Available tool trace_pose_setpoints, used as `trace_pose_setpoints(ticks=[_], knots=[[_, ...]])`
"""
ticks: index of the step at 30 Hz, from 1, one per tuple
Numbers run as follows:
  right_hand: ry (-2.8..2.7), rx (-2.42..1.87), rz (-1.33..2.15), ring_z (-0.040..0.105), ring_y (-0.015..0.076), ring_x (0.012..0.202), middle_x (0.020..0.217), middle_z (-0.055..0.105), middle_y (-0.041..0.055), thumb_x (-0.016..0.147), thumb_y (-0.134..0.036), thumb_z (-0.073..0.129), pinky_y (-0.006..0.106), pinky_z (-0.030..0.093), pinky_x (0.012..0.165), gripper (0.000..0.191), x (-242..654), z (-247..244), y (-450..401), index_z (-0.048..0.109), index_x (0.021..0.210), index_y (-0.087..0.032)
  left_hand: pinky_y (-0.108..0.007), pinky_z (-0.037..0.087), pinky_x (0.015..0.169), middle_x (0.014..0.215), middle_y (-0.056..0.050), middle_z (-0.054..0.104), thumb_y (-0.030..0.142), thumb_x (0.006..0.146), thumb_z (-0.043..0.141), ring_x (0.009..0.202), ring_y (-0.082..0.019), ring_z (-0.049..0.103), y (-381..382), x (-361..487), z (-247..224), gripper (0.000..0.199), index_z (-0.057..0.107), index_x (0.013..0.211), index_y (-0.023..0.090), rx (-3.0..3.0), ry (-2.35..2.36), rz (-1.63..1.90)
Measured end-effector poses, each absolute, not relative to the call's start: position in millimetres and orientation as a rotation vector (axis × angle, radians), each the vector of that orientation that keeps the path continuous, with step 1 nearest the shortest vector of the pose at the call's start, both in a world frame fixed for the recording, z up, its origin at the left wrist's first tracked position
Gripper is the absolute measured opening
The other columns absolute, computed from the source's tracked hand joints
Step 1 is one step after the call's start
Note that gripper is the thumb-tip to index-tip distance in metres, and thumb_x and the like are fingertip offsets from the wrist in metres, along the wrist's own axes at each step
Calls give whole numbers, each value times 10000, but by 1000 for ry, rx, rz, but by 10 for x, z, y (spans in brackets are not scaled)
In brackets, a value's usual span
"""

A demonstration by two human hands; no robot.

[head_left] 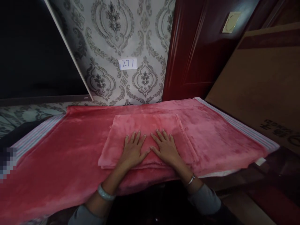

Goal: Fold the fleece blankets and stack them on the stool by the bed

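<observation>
Folded pink cloth (148,125), seemingly plush.

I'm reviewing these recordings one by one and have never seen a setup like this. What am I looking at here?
There is no machine: you see a person's bare left hand and right hand. The single picture comes from a camera worn on that person's head, looking forward and down. A large pinkish-red cloth with striped edges is spread out, and a folded cloth of similar colour lies on it. Both hands rest flat on the folded cloth, fingers spread, thumbs close together; neither grips anything. Beyond are wallpaper bearing a label reading 277, a dark screen and a cardboard box.
</observation>
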State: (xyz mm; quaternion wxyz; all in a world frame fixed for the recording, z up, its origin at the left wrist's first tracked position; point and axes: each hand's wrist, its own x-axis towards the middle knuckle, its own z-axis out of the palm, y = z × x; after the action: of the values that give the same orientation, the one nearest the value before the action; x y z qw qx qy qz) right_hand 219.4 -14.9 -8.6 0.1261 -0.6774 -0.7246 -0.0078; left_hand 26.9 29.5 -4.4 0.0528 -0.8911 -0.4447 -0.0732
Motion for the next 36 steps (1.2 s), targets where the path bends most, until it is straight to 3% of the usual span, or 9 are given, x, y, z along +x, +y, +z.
trace_pose_setpoints(ticks=[9,20,23,27,32,36], knots=[[-2134,-1972,-132,232,324,1483,1623,269,44,1005,-540,400,555,224,1164,587,2280,-116,-433,327,1549,-331,-628,207,1171,1600,-145,319,554,964,407,1486,-347,262,131,78,-28,648,361,1532,245,-2592,-1455,-248],[-2027,-1909,-165,262,346,1468,1583,362,37,988,-500,444,576,253,1155,542,2471,-361,-1000,444,1496,-311,-662,270,1131,1590,-117,335,454,966,417,1486,-355,258,-221,-653,-109,569,435,1492,237,-2387,-1713,-306],[-2018,-1791,-20,390,312,1410,1509,475,72,999,-479,407,540,329,1137,502,2641,-303,-1061,538,1433,-262,-653,316,1119,1514,-111,468,410,986,350,1426,-321,394,-163,-894,-99,498,534,1417,240,-2458,-1688,-434],[-1932,-1656,69,582,275,1233,1331,636,111,1016,-442,344,457,446,1069,493,2802,61,-829,617,1349,-200,-511,424,1100,1290,-94,677,401,996,305,1252,-267,591,194,-885,115,475,685,1217,222,-2517,-1537,-688],[-2019,-1634,-91,410,281,1400,1497,479,135,1003,-363,369,486,311,1164,541,2664,533,-74,447,1487,-134,-432,347,1170,1496,-127,497,410,983,373,1402,-248,438,833,-87,532,541,489,1439,143,-2755,-1291,-600],[-2070,-1869,-18,227,292,1491,1608,285,137,1006,-405,408,524,246,1177,599,2479,443,335,342,1542,-146,-504,266,1196,1595,-125,338,352,995,345,1479,-251,302,1199,531,608,561,350,1526,172,-2893,-1237,-417]])
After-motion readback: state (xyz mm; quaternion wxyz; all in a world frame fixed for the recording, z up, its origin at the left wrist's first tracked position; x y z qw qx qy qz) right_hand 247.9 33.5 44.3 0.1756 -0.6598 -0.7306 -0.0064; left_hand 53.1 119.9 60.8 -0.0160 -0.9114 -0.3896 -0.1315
